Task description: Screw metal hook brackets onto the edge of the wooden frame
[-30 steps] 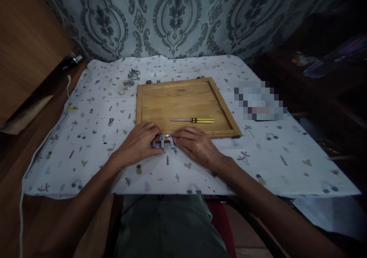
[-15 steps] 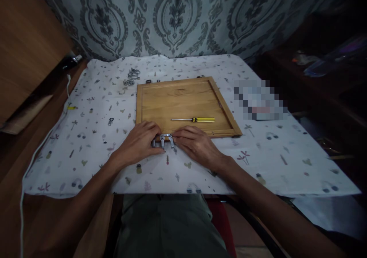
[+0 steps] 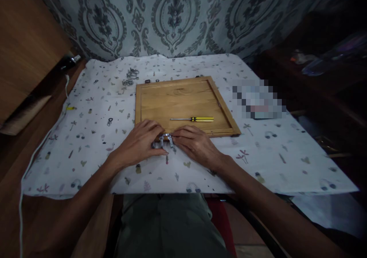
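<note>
A metal hinge (image 3: 166, 138) lies at the near edge of a framed wooden panel (image 3: 177, 101). My left hand (image 3: 142, 141) grips the hinge from the left, fingers on the panel's edge and thumb below. From the right, my right hand (image 3: 195, 141) has its fingers pressed together at the hinge's right side; whether a small part is between the fingertips is too small to tell. Just beyond the hands, a screwdriver (image 3: 200, 119) with a yellow and black handle rests on the panel, its tip pointing left.
More metal hinges (image 3: 130, 76) sit behind the panel's left corner on the patterned tablecloth (image 3: 86, 135). A small dark ring-like item (image 3: 110, 121) lies left of the panel. A blurred-out packet (image 3: 258, 99) is at the right. A white cable (image 3: 37, 151) runs along the left edge.
My left fingers have shifted slightly to the right over the hinge, covering more of it. The right hand stays at the hinge, and the view has moved very slightly.
</note>
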Demonstrator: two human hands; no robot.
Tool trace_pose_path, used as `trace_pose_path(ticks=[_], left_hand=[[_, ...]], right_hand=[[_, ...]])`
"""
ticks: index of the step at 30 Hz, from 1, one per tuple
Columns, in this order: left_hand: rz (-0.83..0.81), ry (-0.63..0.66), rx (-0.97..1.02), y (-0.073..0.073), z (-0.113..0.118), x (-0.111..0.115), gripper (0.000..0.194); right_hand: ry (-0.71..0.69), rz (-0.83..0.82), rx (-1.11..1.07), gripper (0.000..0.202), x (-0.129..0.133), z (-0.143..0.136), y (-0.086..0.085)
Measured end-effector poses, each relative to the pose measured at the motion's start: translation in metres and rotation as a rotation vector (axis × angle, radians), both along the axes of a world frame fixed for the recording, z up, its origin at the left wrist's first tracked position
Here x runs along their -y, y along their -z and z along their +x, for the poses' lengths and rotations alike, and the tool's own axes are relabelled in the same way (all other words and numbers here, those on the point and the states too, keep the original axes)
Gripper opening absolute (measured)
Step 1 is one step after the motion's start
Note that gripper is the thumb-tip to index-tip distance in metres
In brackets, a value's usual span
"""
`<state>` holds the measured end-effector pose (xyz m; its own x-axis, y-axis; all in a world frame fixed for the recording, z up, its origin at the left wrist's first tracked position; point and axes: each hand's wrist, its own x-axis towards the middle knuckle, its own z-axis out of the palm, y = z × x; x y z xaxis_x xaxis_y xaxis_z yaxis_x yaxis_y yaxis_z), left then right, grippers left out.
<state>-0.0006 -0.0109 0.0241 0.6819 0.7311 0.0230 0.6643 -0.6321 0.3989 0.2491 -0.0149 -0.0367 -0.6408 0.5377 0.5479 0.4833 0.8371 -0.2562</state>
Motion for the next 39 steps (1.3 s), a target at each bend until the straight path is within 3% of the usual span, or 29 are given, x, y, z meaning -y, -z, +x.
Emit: trace_pose_path(ticks=[10, 22, 28, 33, 36, 39], left_hand=[[0.022, -0.036, 0.0, 0.01, 0.0, -0.002, 0.047], [0.033, -0.014, 0.008, 0.003, 0.001, 0.001, 0.055], [0.401, -0.17, -0.044, 0.007, 0.019, 0.05, 0.031], [0.428, -0.185, -0.031, 0.026, 0.031, 0.087, 0.027], [0.457, -0.242, -0.021, 0.022, 0.027, 0.079, 0.027], [0.362, -0.273, 0.095, 0.009, 0.016, 0.055, 0.029]], right_hand=[[-0.011, 0.014, -0.013, 0.024, 0.0, 0.0, -0.001], [-0.005, 0.027, -0.007, 0.023, -0.001, 0.0, 0.0], [0.009, 0.005, -0.015, 0.023, 0.001, 0.0, 0.0], [-0.004, 0.022, -0.012, 0.024, 0.0, 0.0, 0.0], [-0.006, 0.034, -0.01, 0.025, 0.0, 0.0, -0.001], [-0.008, 0.046, -0.016, 0.025, 0.0, -0.001, -0.001]])
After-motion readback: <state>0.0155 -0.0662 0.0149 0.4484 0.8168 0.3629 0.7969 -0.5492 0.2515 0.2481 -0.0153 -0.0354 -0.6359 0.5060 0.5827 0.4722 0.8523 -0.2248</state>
